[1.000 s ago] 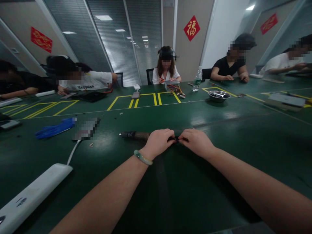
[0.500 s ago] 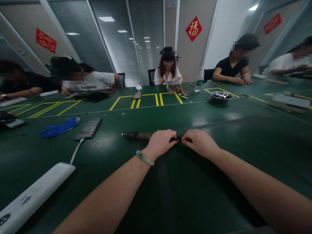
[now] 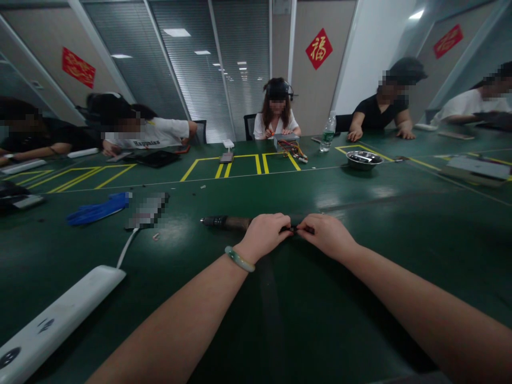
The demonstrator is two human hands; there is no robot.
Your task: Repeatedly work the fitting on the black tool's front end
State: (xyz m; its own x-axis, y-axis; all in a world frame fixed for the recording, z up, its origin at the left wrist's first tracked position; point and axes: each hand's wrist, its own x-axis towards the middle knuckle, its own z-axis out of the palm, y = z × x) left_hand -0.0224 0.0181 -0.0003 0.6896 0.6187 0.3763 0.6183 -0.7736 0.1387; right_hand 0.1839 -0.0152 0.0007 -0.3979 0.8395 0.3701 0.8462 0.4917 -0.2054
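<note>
A long dark tool, which looks like an electric screwdriver, lies crosswise on the green table with its metal tip pointing left. My left hand rests over its middle, fingers pinched together. Facing it from the right is my right hand, its thumb and fingertips pinched too. Between the two sets of fingertips a small dark piece just shows, gripped from both sides. Its kind is too small to tell. The tool's right-hand part is mostly hidden behind my hands.
A white power bank is cabled to a phone on the left, near a blue glove. Across the table are a metal bowl, a water bottle and a grey box with coloured wires. Several people sit opposite.
My hands keep the same pinch at almost the same place. Across the table, the person in black on the right has moved their hands apart. The view has shifted slightly.
</note>
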